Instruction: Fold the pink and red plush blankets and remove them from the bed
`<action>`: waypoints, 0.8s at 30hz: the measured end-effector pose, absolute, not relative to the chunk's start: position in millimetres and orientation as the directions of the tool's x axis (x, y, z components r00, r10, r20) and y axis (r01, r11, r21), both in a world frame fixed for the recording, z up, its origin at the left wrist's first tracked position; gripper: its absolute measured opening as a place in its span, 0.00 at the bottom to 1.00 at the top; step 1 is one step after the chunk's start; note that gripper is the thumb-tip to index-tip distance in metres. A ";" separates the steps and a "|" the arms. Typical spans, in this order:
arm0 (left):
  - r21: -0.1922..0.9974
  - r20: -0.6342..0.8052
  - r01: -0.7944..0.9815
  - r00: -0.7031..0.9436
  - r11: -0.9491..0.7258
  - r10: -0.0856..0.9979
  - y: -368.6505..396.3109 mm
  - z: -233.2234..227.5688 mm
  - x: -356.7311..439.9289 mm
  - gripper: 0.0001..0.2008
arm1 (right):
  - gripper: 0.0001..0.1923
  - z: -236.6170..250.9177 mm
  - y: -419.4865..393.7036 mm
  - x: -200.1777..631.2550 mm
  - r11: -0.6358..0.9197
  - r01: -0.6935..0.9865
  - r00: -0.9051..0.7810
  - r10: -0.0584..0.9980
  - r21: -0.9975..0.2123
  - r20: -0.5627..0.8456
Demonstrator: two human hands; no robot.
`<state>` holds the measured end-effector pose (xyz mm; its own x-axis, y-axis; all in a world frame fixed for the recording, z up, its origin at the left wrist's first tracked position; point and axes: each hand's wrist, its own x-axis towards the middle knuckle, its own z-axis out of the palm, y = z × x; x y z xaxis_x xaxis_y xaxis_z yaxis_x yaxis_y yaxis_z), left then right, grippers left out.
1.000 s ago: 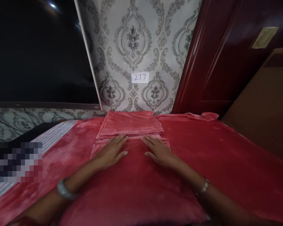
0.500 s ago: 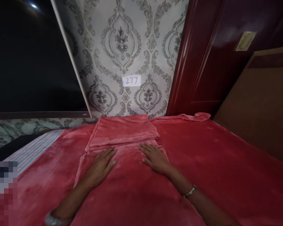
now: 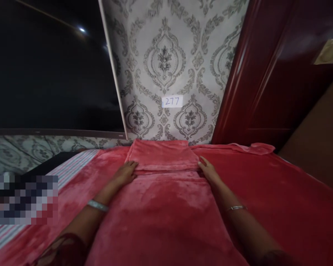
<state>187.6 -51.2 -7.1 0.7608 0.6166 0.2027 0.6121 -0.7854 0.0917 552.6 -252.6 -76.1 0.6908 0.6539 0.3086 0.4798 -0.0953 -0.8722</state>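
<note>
A fuzzy red blanket [image 3: 166, 214] lies spread in a long strip in front of me, with its far end folded over into a flat, layered rectangle [image 3: 162, 155]. My left hand [image 3: 126, 173] is closed on the left edge of that folded part, fingers on top and thumb lower down. At the opposite edge, my right hand [image 3: 209, 171] grips the near right corner, and some of its fingers are hidden by the cloth. Both wrists wear bracelets.
More red plush cloth [image 3: 266, 192] covers the surface on both sides. Striped fabric [image 3: 74, 166] shows at the left. Behind stand a large dark screen [image 3: 52, 74], patterned wallpaper [image 3: 163, 37] with a paper marked 277 [image 3: 172, 101], and a dark red wooden door [image 3: 277, 74].
My hands have gone from lying flat on the blanket to its folded part, spreading apart to grip the left and right edges. The view has swung left.
</note>
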 end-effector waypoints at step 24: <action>0.277 0.500 0.557 0.612 -0.783 0.613 -13.8 -44.2 147.1 0.22 | 0.25 -91.5 -266.2 548.7 0.094 0.492 0.580 0.706 -0.865 0.407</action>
<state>147.1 -13.8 -44.2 0.6124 0.6126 0.4997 0.5573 -0.7828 0.2767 548.7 -266.2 -91.5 0.5799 0.7058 0.4068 0.4923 0.0942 -0.8653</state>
